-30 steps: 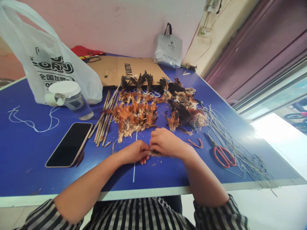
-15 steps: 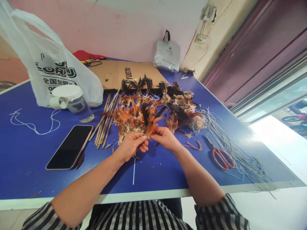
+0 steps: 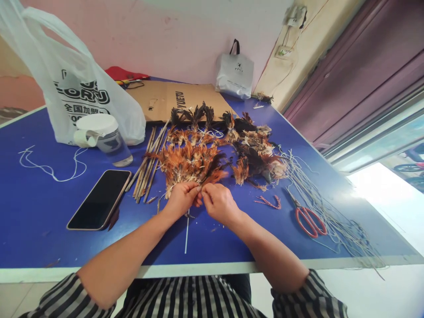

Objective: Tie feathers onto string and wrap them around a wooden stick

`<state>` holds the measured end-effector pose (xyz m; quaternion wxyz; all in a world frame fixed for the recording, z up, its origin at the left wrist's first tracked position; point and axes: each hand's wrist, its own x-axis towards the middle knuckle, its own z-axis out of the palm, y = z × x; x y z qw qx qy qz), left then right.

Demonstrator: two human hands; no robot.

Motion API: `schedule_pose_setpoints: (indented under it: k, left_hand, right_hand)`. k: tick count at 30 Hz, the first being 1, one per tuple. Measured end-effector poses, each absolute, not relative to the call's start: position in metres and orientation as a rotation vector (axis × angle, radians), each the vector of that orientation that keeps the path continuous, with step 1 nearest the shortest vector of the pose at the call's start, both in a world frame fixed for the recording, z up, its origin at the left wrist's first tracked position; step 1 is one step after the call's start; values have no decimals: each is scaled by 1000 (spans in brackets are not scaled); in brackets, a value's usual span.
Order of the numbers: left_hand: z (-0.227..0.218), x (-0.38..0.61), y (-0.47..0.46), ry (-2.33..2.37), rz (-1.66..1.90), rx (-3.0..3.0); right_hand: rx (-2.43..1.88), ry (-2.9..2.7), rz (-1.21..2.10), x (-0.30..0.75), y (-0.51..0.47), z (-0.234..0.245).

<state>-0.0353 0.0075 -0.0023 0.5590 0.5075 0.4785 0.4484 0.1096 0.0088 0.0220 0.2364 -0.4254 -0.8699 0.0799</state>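
My left hand [image 3: 183,197] and my right hand [image 3: 218,202] meet over the near side of the feather pile. Between them is a small bunch of orange and black feathers [image 3: 214,172], its tips pointing away and to the right. The left thumb and fingers pinch the base of this bunch. My right hand is closed beside it, fingers curled at the same base; what it grips there is hidden. Just beyond lie rows of orange-brown feather bundles [image 3: 183,161], and darker feather bundles [image 3: 255,154] to their right.
Left of the feathers lie thin sticks [image 3: 150,165], a phone [image 3: 99,201], a lidded plastic cup [image 3: 114,148] and a white plastic bag [image 3: 76,84]. Red-handled scissors [image 3: 310,221] and loose pale strings [image 3: 331,216] are on the right. Flattened cardboard [image 3: 192,99] and a silver bag [image 3: 235,75] stand behind.
My right hand has turned and curled closed beside the left fingers. The feather bunch now leans further right. The whole view has shifted slightly.
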Motion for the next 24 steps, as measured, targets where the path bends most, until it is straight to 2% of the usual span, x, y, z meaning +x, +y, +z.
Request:
schedule_pose_setpoints:
  k: [4,7,10,14,16,20,24]
  left_hand:
    - [-4,-38,6,1275,953,1644]
    - [0,-40,4,1334,803,1929]
    - [8,-43,0,1182,655,1949]
    - [18,-46,-5,813,538,1500]
    - [19,-45,-5,722,664,1210]
    - [16,-41,-1,703,918,727]
    - [12,-39,4,739,932,465]
  right_hand:
    - [-1048,-2716,-166,108,8,28]
    - [-927,-2841,-252,112,12,41]
    - [-890,-2870,24,123,22,54]
    - [-801,-2556,1068,144,39,58]
    - [-835,-2239,1312,149,44,52]
    - [-932,-1982,1288,144,46,37]
    - [-912,-1973,982,133,40,33]
